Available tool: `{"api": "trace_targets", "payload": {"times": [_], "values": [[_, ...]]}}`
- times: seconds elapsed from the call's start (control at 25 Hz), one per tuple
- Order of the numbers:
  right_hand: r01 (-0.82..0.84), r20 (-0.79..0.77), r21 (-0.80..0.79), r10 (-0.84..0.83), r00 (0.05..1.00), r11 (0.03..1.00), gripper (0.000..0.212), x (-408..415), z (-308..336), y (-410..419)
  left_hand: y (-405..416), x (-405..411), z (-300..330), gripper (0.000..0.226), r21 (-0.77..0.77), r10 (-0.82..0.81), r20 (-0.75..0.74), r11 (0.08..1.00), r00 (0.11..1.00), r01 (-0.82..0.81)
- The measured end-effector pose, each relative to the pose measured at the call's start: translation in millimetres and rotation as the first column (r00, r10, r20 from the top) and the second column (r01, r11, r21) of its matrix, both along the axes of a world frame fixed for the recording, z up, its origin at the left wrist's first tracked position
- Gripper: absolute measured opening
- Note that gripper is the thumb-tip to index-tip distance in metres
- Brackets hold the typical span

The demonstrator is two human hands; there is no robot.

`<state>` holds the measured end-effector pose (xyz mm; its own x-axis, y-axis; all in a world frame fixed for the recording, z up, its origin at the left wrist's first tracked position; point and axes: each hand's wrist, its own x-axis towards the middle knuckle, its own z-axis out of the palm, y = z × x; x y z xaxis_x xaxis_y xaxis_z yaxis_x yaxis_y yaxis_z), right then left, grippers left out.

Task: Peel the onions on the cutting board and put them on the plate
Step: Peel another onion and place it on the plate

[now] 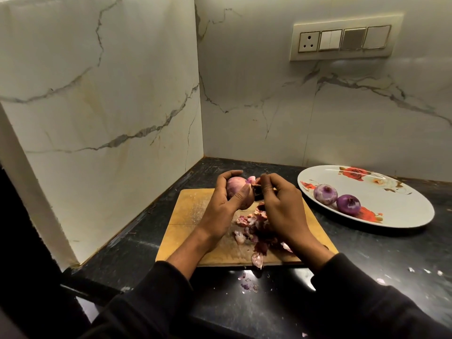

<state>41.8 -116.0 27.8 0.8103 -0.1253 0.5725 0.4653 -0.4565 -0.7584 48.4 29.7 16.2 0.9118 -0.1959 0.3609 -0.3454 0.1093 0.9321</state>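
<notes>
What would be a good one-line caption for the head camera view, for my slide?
Left hand holds an onion over the cutting board while right hand pulls its skin; two peeled onions wait on the plate.

A cream switch panel (346, 36) hangs on the veined marble wall (269, 106) above the black countertop's (367, 260) far-right edge.
</notes>
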Motion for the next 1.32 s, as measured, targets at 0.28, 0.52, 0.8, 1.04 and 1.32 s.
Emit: {"api": "trace_targets", "payload": {"times": [0.28,0.52,0.8,1.04,1.32], "values": [[-0.128,-0.304,0.538,0.333,0.893,0.833,0.018,-7,12,-4,0,-3,1,0.049,0.045,-0.029,0.031,0.999,0.999,0.027],[-0.106,-0.279,0.414,0.237,0.931,0.904,0.018,-7,11,-4,1,-2,2,0.059,0.073,-0.014,0.004,0.997,1.000,0.013],[0.040,-0.092,0.120,-0.029,0.995,0.992,0.016,-3,7,-3,1,3,-1,0.069,0.113,-0.042,0.005,0.993,0.999,0.041],[0.025,-0.209,0.314,0.043,0.977,0.949,0.017,5,3,-6,3,3,1,0.064,0.076,-0.115,-0.037,0.990,0.993,0.117],[0.011,-0.253,0.422,0.106,0.962,0.907,0.015,7,-1,-2,2,1,1,0.064,-0.040,-0.172,-0.142,0.985,0.975,0.168]]}}
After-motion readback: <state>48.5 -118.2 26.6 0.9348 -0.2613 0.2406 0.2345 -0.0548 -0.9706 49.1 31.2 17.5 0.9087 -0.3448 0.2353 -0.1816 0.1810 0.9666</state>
